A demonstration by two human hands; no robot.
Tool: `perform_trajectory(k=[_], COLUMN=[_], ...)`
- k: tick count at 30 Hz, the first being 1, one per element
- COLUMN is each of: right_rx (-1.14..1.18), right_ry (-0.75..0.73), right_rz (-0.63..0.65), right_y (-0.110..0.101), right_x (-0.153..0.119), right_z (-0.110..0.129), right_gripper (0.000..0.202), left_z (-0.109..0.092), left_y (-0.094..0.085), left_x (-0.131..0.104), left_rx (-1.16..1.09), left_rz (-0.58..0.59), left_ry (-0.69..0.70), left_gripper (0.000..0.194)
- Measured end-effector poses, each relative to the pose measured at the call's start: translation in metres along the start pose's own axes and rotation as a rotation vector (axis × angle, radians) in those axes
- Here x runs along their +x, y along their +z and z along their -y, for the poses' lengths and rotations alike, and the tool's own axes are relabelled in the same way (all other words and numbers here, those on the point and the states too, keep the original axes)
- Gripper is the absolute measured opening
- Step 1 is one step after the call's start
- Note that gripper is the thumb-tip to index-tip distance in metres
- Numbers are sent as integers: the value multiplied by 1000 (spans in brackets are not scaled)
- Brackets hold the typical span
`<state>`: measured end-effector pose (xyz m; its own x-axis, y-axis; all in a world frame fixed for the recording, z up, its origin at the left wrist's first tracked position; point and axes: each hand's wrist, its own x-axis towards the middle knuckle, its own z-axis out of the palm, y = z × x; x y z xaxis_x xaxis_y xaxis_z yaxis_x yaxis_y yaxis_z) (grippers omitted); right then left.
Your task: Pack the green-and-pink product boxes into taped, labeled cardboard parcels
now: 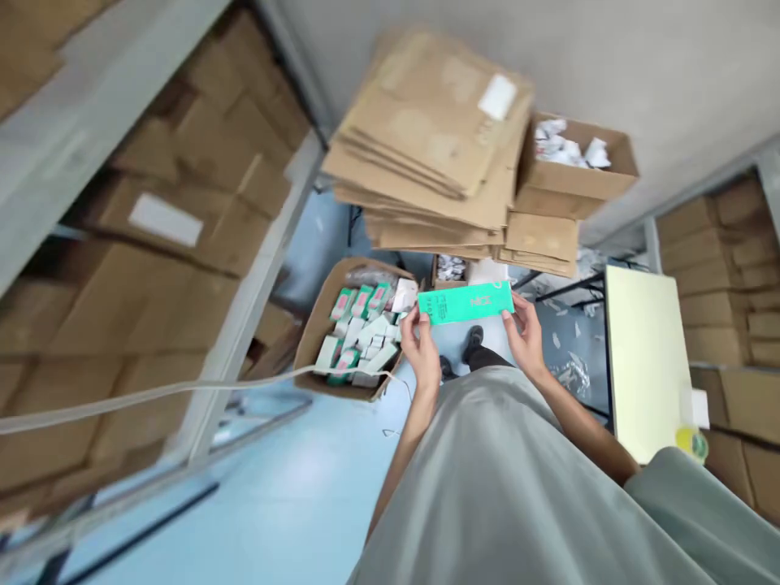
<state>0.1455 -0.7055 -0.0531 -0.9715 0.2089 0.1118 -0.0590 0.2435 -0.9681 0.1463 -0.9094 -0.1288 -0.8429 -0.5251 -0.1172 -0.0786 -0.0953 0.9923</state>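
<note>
Holds a green pack level in front of the body, its printed face turned up to the camera. Pinches one end with the left hand, thumb on the face, and the other end with the right hand, thumb near the lower corner, fingers tucked behind. Seems, by judgement, to be at a step of holding and looking over; calls for light, even pressure at both ends in any further handling, so as not to bend or crease. Shows large pale characters right of the middle and finer dark lines toward the left end, all too blurred to read or to pin to a brand. Just beside the left hand, opens into a carton full of jumbled small boxes, some green and white with pinkish labels, likewise unreadable. Beyond, rises to piled flat cardboard with a white sticker, no words legible, and, beside that, to an open box of crumpled white pieces. Farther out, runs left to shelved boxes with a blank-looking slip, and right to a pale yellow table with a yellow-green roll near its end.
</note>
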Motion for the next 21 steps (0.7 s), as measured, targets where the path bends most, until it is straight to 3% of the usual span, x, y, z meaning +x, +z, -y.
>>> perform_trajectory(k=[6,11,16,21], right_rx=[37,55,120,134], right_ry=[61,154,255,304], right_rz=[-520,-938,-1246,-1395], right_y=[-128,-223,-317,-396], right_x=[-41,-89,-138,-168], right_z=[-12,-43,-93,-142], right_gripper=[46,45,46,45], left_z=[-28,-26,3,49], left_y=[126,244,362,447], left_x=[-50,-119,-216,-298], left_rx=[51,180,254,355], left_rz=[484,935,1276,1462], left_ry=[50,120,229,220], left_gripper=[49,44,40,37])
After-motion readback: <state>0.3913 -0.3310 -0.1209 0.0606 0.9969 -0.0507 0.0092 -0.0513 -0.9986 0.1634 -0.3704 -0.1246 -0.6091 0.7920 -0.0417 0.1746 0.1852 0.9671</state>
